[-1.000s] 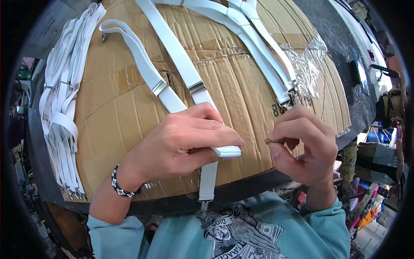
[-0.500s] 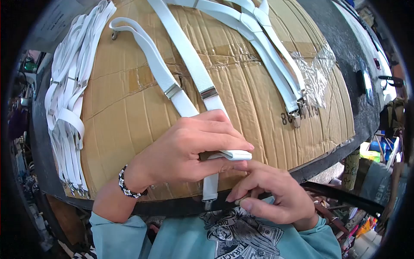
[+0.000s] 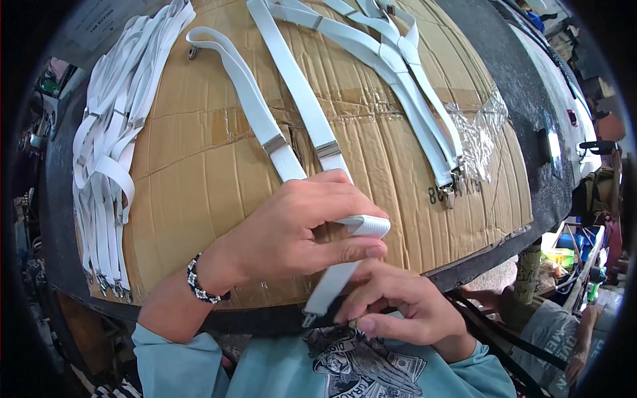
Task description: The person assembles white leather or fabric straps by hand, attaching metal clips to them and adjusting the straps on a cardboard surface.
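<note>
White elastic suspenders (image 3: 300, 86) with metal slide buckles lie lengthwise on the cardboard. My left hand (image 3: 298, 225), wearing a black-and-white beaded bracelet, is closed around their near end, with a folded loop of strap standing out between thumb and fingers. Below it a short strap end (image 3: 330, 288) hangs at a slant, with a metal clip (image 3: 309, 320) at its tip by the table edge. Close beside that strap, my right hand (image 3: 405, 305) has thumb and fingers pinched together; a small thing seems to be between them, too small to name.
A bundle of white suspenders (image 3: 109, 159) with clips lies along the left of the cardboard sheet (image 3: 192, 199). Another pair (image 3: 408, 86) rests at the right, near crumpled clear plastic (image 3: 481, 132). The dark table (image 3: 544, 192) extends beyond the cardboard. Clutter (image 3: 564, 259) stands at the right.
The hanging strap end has swung from upright to a slant, its clip shifting left. The folded loop in my left hand has turned and opened wider. My right hand stays pinched, slightly lower.
</note>
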Motion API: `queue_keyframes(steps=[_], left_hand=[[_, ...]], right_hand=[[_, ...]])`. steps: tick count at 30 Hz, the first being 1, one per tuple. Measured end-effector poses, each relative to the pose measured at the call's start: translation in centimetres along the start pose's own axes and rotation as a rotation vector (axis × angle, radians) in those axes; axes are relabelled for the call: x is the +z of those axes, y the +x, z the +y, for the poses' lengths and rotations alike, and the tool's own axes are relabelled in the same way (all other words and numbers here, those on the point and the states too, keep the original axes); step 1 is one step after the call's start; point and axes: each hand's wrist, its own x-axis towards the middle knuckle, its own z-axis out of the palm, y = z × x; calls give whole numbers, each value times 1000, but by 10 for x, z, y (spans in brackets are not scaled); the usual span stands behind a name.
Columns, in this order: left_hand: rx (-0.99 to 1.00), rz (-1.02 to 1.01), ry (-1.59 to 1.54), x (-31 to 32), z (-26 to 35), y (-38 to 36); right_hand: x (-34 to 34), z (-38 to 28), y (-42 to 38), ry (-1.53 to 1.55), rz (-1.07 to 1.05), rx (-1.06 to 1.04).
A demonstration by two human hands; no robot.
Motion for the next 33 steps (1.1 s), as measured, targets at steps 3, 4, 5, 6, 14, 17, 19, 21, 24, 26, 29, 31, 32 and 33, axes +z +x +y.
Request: queue_keyframes(steps=[3,4,5,6,14,17,19,21,24,26,29,31,32,33], left_hand=[[-18,-25,-36,-3,0,-1],[-23,-31,-51,-3,-1,-2],[10,-24,-68,-2,-2,-2],[30,-8,-80,0,-2,-2],[49,-6,-1,3,-3,-2],[17,7,3,4,-1,-4],[14,9,22,4,0,-3],[21,-12,43,1,0,-3],[-64,9,18,3,2,-4],[-143,-28,51,-2,8,-3],[-264,14,-48,1,10,-4],[-298,55,-190,3,8,-5],[-294,67,-275,4,3,-6],[-289,79,-359,5,0,-7]], right_hand=[[-7,-7,-7,159,-16,-79],[-8,-10,-9,243,-16,-117],[-5,-13,-7,379,34,-219],[-11,-11,-10,455,43,-300],[-56,-33,28,538,-43,-628],[-64,-40,43,503,-11,-675],[-69,-40,46,397,39,-661],[-66,-34,47,274,156,-645],[-59,-26,42,94,325,-573],[-50,-25,42,-14,489,-633],[-45,-30,37,-216,671,-683],[-46,-28,35,-252,651,-690],[-46,-28,33,-271,643,-694],[-43,-27,36,-292,705,-677]])
